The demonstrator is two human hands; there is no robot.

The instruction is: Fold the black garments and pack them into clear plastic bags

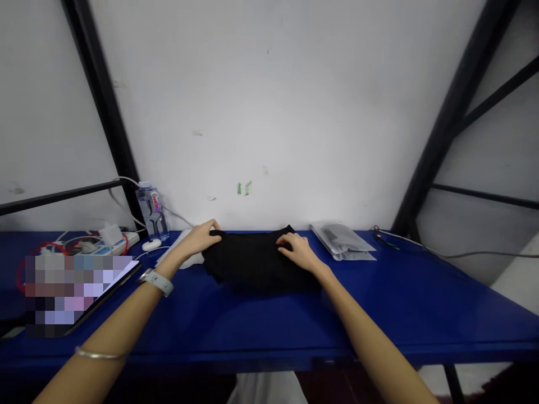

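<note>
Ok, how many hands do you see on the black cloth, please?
2. The left hand holds the left end of the black cloth, and the right hand rests on its right end.

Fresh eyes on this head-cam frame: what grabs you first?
The black cloth bunched mid-way along the blue table stands out first, with the left hand and right hand both on it. Behind the right hand lie clear plastic bags; far left, a water bottle stands against the wall.

Matt black cloth [256, 261] lay on a glossy blue bench [400, 297], a smooth clear plastic water bottle [151, 212] at ten o'clock.
</note>
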